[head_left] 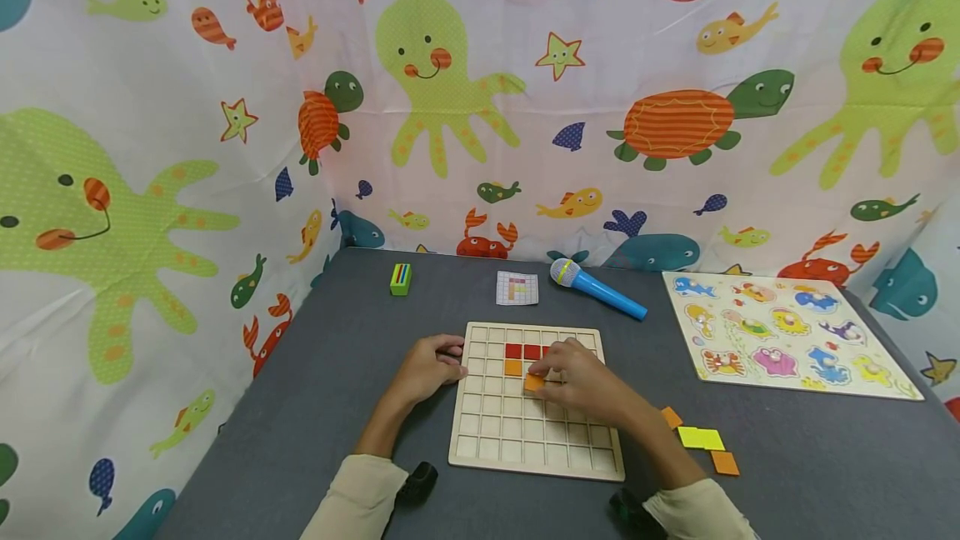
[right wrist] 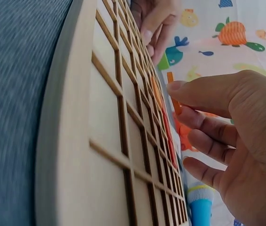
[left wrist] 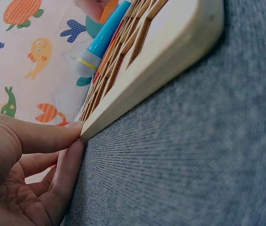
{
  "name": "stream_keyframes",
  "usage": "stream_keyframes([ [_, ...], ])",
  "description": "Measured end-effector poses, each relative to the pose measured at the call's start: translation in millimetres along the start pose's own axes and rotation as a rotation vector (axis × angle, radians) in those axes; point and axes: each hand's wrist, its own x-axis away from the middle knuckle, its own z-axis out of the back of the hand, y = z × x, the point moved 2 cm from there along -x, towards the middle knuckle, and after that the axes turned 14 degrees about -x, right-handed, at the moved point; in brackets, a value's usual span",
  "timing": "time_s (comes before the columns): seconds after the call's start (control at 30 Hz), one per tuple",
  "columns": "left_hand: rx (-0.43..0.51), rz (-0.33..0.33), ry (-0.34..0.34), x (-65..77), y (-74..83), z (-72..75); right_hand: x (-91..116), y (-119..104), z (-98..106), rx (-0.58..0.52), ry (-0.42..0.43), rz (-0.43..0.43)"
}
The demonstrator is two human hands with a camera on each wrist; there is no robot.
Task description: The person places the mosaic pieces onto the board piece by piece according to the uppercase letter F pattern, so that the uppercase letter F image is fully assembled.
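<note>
A wooden grid board (head_left: 491,444) lies flat on the grey table. Red tiles (head_left: 513,351) fill neighbouring cells of one row near its far side, and one orange tile (head_left: 513,367) sits just below them. Between thumb and forefinger, my right hand (head_left: 581,386) pinches another orange tile (right wrist: 173,93), held on edge a little above the grid in the right wrist view. At the board's left edge is my left hand (head_left: 425,371); its thumb and forefinger (left wrist: 72,136) pinch that edge in the left wrist view. My right hand partly hides the red row.
Loose orange and yellow tiles (head_left: 701,438) lie right of the board. Behind it are a pattern card (head_left: 517,288), a blue toy microphone (head_left: 607,292) and a small green box (head_left: 401,279). An animal puzzle board (head_left: 795,336) lies at the far right, before a printed curtain (head_left: 480,132).
</note>
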Motion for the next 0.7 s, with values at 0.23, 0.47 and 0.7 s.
stream_keyframes([
  [0.23, -0.031, -0.003, -0.002, 1.2, 0.8, 0.7, -8.4, -6.1, -8.6, 0.008, 0.000, -0.013],
  [0.47, -0.033, 0.002, 0.006, 0.7, 1.0, 0.8, -17.2, -9.4, -15.7, 0.046, -0.011, 0.015],
  [0.7, -0.045, -0.018, 0.001, 0.4, 0.7, -0.1, -22.0, -11.0, -21.3, 0.061, -0.025, -0.005],
])
